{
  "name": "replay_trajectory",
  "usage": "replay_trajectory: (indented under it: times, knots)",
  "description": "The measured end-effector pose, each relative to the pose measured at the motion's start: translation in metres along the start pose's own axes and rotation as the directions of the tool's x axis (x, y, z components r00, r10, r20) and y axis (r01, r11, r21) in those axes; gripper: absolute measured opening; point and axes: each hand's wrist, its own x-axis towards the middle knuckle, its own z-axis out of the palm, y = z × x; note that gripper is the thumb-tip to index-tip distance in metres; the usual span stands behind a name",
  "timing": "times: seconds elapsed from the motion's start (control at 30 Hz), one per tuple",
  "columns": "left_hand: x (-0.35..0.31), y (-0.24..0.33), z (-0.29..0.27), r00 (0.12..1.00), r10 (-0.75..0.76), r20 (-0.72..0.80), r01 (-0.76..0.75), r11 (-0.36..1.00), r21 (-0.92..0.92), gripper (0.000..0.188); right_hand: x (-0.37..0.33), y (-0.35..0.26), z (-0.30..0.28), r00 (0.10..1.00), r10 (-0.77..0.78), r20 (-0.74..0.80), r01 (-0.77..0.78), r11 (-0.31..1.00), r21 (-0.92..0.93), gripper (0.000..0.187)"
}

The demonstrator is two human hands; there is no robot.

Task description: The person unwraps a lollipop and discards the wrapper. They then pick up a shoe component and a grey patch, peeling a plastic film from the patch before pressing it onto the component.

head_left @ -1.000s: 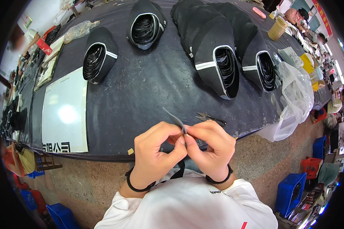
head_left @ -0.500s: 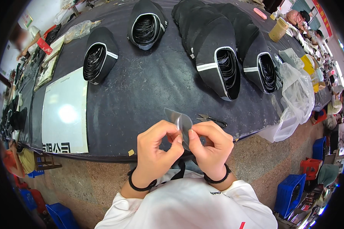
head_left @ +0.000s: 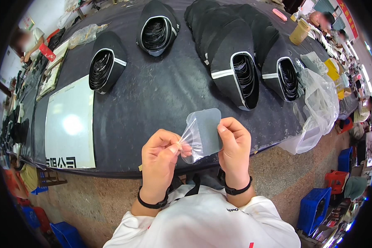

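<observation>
Between my hands, above the table's near edge, is a grey rounded patch (head_left: 210, 130) with a clear plastic film (head_left: 191, 140) partly peeled off it. My left hand (head_left: 161, 153) is closed in a pinch on the film, which bunches into creases at the fingertips. My right hand (head_left: 235, 142) grips the patch's right edge between thumb and fingers. The film still joins the patch along its left part.
Nested stacks of black shoe uppers (head_left: 229, 45) with white trim lie across the dark-covered table (head_left: 153, 103). A white board (head_left: 70, 140) is at left, a clear plastic bag (head_left: 320, 99) and brown jar (head_left: 299, 32) at right. Blue crates (head_left: 313, 211) stand on the floor.
My hands have moved apart, stretching the film to the left while the patch has turned flat to view on the right. The snips seen earlier on the table are now hidden.
</observation>
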Motion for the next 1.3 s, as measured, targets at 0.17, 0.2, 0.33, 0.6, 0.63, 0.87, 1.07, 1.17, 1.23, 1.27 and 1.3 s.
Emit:
replay_trajectory:
  times: [0.17,0.2,0.33,0.6,0.63,0.87,1.07,1.17,1.23,1.27,1.3]
  knots:
    - [0.002,0.0,-0.009,0.996,-0.077,-0.042,0.061,0.953,-0.296,0.006,0.01,0.008,-0.009,0.992,-0.036,-0.118,0.035,0.999,-0.012,0.007]
    - [0.003,0.004,-0.011,0.999,-0.028,-0.043,0.011,0.935,-0.355,0.007,0.015,0.007,-0.013,0.967,-0.039,-0.25,0.035,0.999,-0.02,0.007]
    - [0.0,0.017,-0.016,0.975,0.192,-0.116,-0.184,0.98,0.077,0.012,0.02,0.006,-0.021,0.974,-0.058,-0.219,0.013,0.98,-0.2,0.007]
    - [0.003,-0.022,0.011,0.964,0.267,0.02,-0.207,0.694,0.69,0.03,-0.01,0.012,0.0,0.971,-0.237,0.012,0.221,0.883,-0.413,0.009]
    - [0.004,-0.024,0.013,0.96,0.28,0.016,-0.2,0.643,0.739,0.03,-0.01,0.01,0.0,0.943,-0.315,0.111,0.328,0.814,-0.479,0.01]
    - [0.008,-0.029,0.009,0.978,0.208,0.017,-0.152,0.651,0.743,0.007,-0.012,0.007,0.002,0.867,-0.447,0.22,0.49,0.688,-0.536,0.014]
    - [0.006,-0.031,0.012,0.961,0.275,0.016,-0.208,0.687,0.696,0.014,-0.012,0.012,0.003,0.841,-0.502,0.204,0.524,0.657,-0.543,0.016]
    - [0.007,-0.03,0.016,0.974,0.228,0.009,-0.175,0.719,0.672,0.016,-0.012,0.009,0.002,0.792,-0.546,0.272,0.594,0.59,-0.546,0.016]
    - [0.008,-0.03,0.015,0.985,0.165,-0.052,-0.108,0.819,0.564,0.012,-0.012,0.008,0.001,0.782,-0.556,0.28,0.604,0.567,-0.56,0.015]
    - [0.008,-0.03,0.015,0.986,0.158,-0.056,-0.099,0.821,0.562,0.012,-0.012,0.007,0.0,0.782,-0.557,0.279,0.604,0.567,-0.56,0.015]
    - [0.008,-0.03,0.013,0.988,0.148,-0.05,-0.095,0.822,0.562,0.011,-0.012,0.007,0.0,0.778,-0.558,0.287,0.609,0.558,-0.564,0.015]
